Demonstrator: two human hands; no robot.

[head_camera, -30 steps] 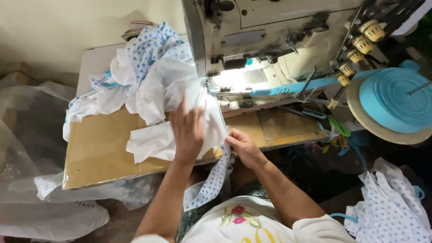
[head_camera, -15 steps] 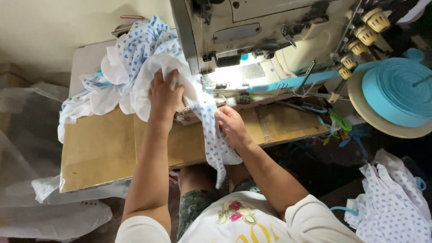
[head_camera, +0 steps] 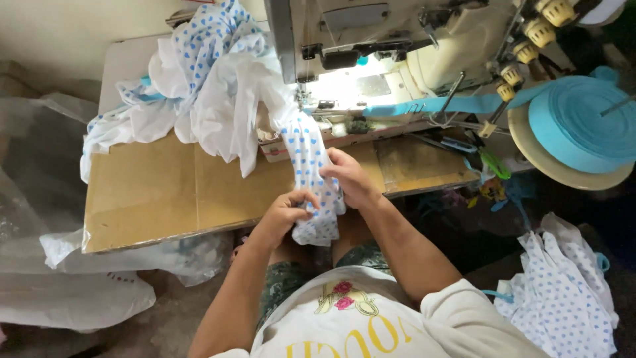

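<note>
A strip of white fabric with blue hearts (head_camera: 306,154) runs from the lit needle area of the sewing machine (head_camera: 371,46) down to the table's front edge. My left hand (head_camera: 286,213) grips its lower end from the left. My right hand (head_camera: 350,178) holds the same strip from the right, just above the left hand. More of the same white and blue-printed cloth (head_camera: 205,86) is heaped on the table to the left of the machine.
A brown cardboard-covered table (head_camera: 152,192) carries the machine. A large roll of turquoise tape (head_camera: 583,122) sits at the right, its band feeding into the machine. Finished printed pieces (head_camera: 563,298) lie at lower right. Clear plastic bags (head_camera: 59,292) lie on the floor at left.
My left hand has come down from the cloth heap to the table's front edge. Both hands now hold the printed strip together, closer to my body.
</note>
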